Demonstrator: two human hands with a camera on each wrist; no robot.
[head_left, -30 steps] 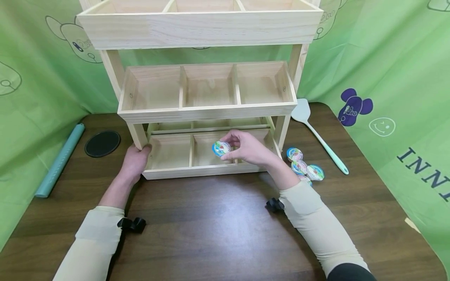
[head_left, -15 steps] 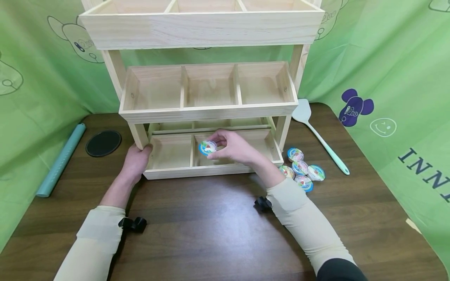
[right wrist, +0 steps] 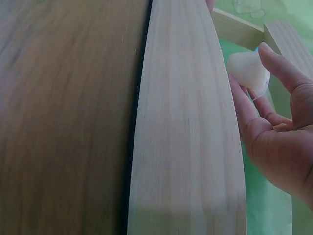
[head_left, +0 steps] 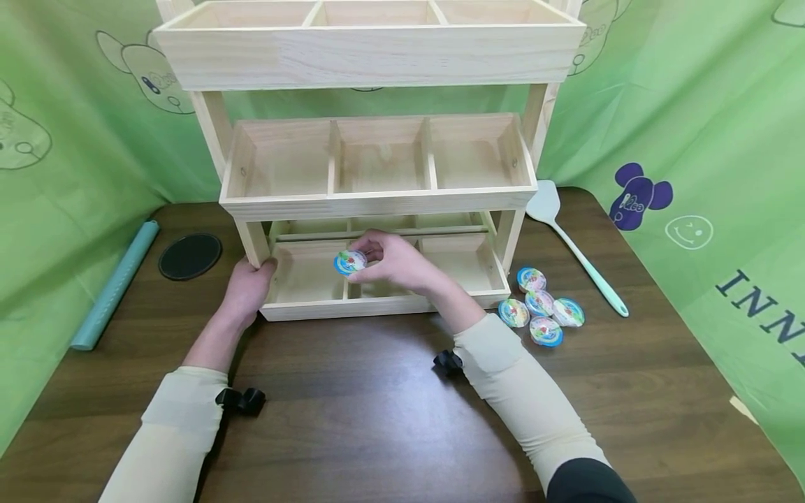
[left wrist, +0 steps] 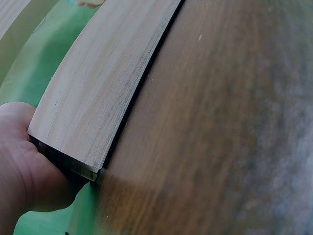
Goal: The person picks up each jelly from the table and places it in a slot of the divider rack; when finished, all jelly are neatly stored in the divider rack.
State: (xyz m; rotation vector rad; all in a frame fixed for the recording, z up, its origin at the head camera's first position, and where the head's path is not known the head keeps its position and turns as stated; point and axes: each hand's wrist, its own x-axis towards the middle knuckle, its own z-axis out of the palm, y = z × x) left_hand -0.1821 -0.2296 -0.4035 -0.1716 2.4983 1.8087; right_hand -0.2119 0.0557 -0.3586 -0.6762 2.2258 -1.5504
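Note:
My right hand (head_left: 395,262) pinches a small jelly cup (head_left: 349,263) over the bottom tier of a wooden shelf (head_left: 377,202), near the divider between its left and middle compartments. The cup has a blue printed lid; its white body (right wrist: 247,70) shows between thumb and fingers in the right wrist view. At the tier's left end, my left hand (head_left: 247,288) grips the wooden side, with its fingers mostly hidden behind the board. To the right on the table lie several more jelly cups (head_left: 539,303) in a loose cluster.
A pale blue spatula (head_left: 581,255) lies right of the shelf. On the left are a black round disc (head_left: 190,256) and a blue-green roller (head_left: 116,285). Two upper tiers (head_left: 377,59) rise above my hands, and a green curtain (head_left: 704,126) hangs around the table (head_left: 352,412).
My right hand has moved left along the bottom tier with the jelly cup, from the middle compartment to the left divider. More of the cup cluster shows now. My left hand keeps its place.

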